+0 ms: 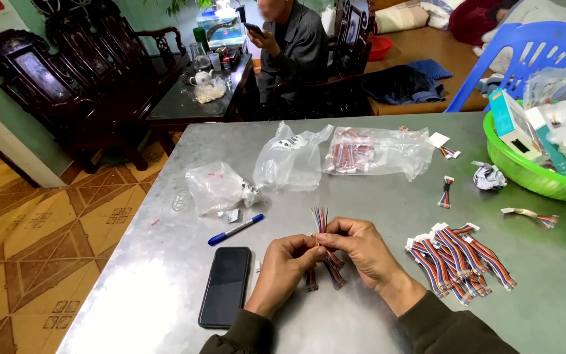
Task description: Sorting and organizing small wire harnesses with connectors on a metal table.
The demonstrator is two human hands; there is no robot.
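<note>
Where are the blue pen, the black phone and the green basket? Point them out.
blue pen [236, 229], head view, middle of its barrel.
black phone [226, 286], head view, centre of its screen.
green basket [522, 172], head view, front outer wall.

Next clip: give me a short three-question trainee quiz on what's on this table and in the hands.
1. True or false: both hands hold the same bundle of coloured wires.
2. What lies nearest the left hand? A) green basin B) black phone C) blue chair
3. On which side of the right hand is the pile of finished wire bundles?

Key: 1 true. 2 B, the black phone, screen dark, flat on the metal table below the blue pen. 3 Its right, toward the green basin.
</note>
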